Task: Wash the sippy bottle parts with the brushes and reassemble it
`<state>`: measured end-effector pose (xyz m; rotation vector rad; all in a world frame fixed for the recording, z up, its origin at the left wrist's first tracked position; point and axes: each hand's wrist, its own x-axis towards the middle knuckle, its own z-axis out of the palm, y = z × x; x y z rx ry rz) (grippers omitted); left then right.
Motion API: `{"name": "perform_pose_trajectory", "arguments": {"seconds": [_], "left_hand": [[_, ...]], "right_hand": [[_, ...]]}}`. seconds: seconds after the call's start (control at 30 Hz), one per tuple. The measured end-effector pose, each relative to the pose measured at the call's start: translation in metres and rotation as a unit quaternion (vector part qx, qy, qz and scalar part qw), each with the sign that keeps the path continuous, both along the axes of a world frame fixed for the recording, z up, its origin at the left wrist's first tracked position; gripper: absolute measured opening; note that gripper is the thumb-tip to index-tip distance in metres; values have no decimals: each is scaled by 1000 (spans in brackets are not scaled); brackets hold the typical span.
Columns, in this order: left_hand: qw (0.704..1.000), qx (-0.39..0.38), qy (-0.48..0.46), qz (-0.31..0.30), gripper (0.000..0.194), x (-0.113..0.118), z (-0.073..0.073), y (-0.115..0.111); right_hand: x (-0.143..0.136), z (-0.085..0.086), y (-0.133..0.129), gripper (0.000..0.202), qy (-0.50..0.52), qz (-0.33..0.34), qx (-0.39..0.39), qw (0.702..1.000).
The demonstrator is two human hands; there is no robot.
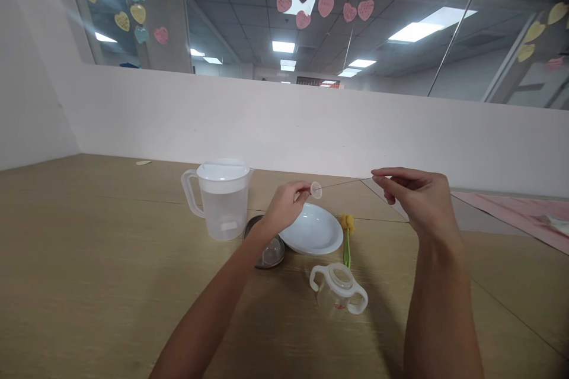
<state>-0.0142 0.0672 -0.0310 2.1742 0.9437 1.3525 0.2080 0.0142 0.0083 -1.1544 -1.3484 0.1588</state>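
Pinched in the fingertips of my left hand [288, 204] is a small round translucent white disc [316, 190], spool-like, held above the white plate [313, 231]. A thin dark thread [342, 183] runs taut and nearly level from the disc to my right hand [411, 192], whose thumb and forefinger close on its far end. Under my left wrist lies a round dark-rimmed metal dish [272, 253], partly covered by the arm. In front of the plate stands a clear two-handled cup [338, 290] with white handles. Beside the plate lies a yellow flower [347, 225] with a green stem.
A clear plastic pitcher [224, 207] with a white lid stands left of the plate. Pink cloth [511, 210] lies at the right rear. A small pale flat piece [143, 163] rests at the back left. Behind the wooden table [111, 260] rises a white wall [275, 124].
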Motion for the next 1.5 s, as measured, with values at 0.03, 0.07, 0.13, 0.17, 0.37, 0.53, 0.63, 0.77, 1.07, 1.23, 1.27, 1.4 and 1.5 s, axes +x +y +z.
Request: {"name": "perform_pose_trajectory", "arguments": {"seconds": [0.03, 0.07, 0.13, 0.17, 0.37, 0.53, 0.63, 0.77, 1.07, 1.23, 1.27, 1.4, 1.5], "left_hand": [[1000, 11, 15, 13, 25, -1, 0, 0], [999, 21, 29, 26, 25, -2, 1, 0], [997, 41, 45, 49, 25, -3, 2, 0], [996, 49, 47, 58, 25, -4, 2, 0], [995, 47, 48, 80, 26, -3, 7, -6], [997, 38, 46, 50, 27, 0, 6, -8], [998, 31, 34, 48, 27, 0, 4, -6], [999, 33, 22, 34, 27, 3, 4, -8], [997, 65, 34, 5, 26, 3, 10, -14], [996, 69, 45, -28, 26, 2, 12, -16], [996, 71, 50, -32, 26, 2, 12, -17], [994, 77, 66, -38, 26, 5, 16, -24], [992, 84, 84, -42, 26, 9, 19, -28]], "right_hand": [[0, 0, -1, 25, -11, -4, -6, 1000], [-1, 1, -2, 25, -21, -6, -13, 1000], [-2, 2, -2, 24, -35, -9, -27, 999], [-3, 2, -1, 24, -38, -9, -31, 999], [-13, -1, 6, 24, -47, 18, -24, 998], [-25, -3, 12, 20, -74, 52, -47, 995], [-33, -3, 14, 20, -86, 64, -65, 992], [-46, -4, 16, 19, -86, 84, -74, 990], [-47, -6, 22, 18, 10, 166, -84, 983], [-6, -4, 20, 16, 99, 120, 16, 988], [0, -3, 19, 17, 110, 121, 21, 986], [11, 1, 12, 22, 166, 115, 39, 979], [20, 3, 9, 27, 213, 81, 61, 972]]}}
